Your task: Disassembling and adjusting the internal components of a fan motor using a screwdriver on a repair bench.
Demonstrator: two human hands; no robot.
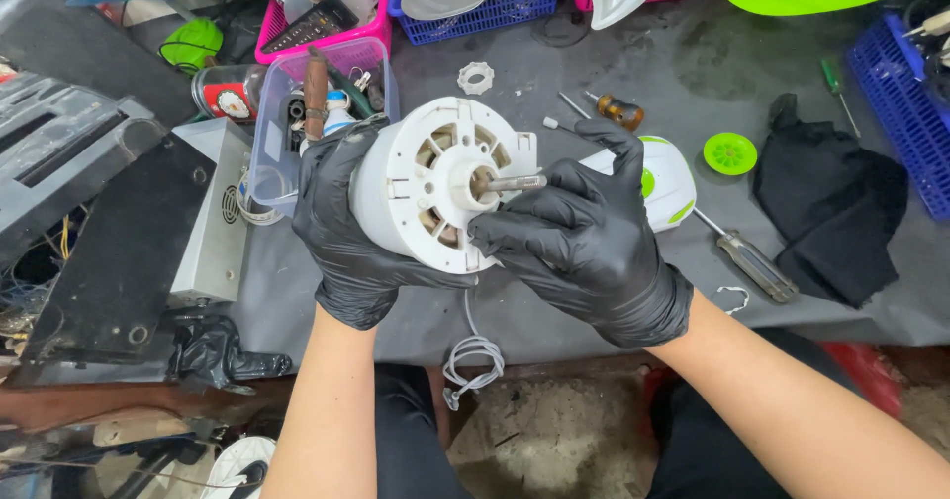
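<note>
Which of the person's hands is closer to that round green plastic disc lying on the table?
The right hand. It is just left of the green disc, on the motor's shaft side; the left hand grips the white motor housing farther away.

Both hands, left [341, 232] and right [584, 247], in black gloves. Motor housing [421, 187] white, shaft [515, 181] bare silver. Cloth [831, 202] black. Small round cap [730, 152] bright green. Baskets: pink [327, 24], blue [905, 103]. Tabletop [673, 73] dark grey.
</note>
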